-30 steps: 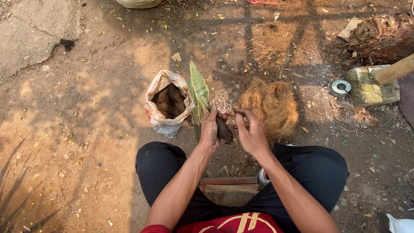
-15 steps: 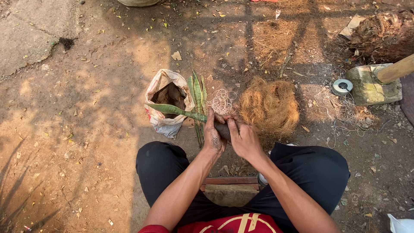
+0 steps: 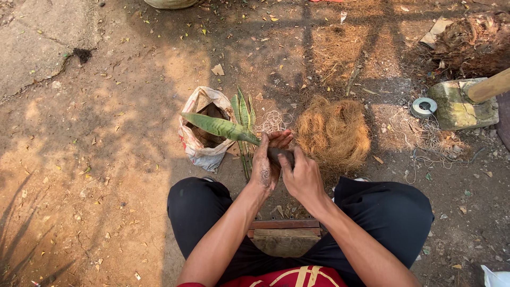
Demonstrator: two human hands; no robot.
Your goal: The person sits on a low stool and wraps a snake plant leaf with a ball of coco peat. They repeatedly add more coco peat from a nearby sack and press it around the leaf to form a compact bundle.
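the left hand [image 3: 265, 165] is dirty with soil and cups a dark clump [image 3: 280, 154] at the bottom of a green leaf [image 3: 220, 127]. its fingers are curled up around the clump, close together. the right hand [image 3: 303, 178] presses on the same clump from the other side, with its fingers bent and its thumb on top. both hands touch each other in front of the person's knees. the leaf is long and pointy, with light stripes, and it sticks out to the left, over an open bag [image 3: 199, 143] with dark soil inside. more leaves [image 3: 243, 114] lie flat on the ground just beside the bag, pointing away from the person. a heap of brown fluffy fibre [image 3: 333, 132] sits on the ground just right of the hands. some thin string [image 3: 272, 121] lies in a tangle between the leaves and the heap. further right there is a small roll of tape [image 3: 423, 107], a grey stone block [image 3: 461, 105] and a wooden handle [image 3: 490, 86] leaning on the block. the person sits on a low wooden stool [image 3: 284, 236] on bare dirt ground [image 3: 106, 159] with little dry leaves all over it.
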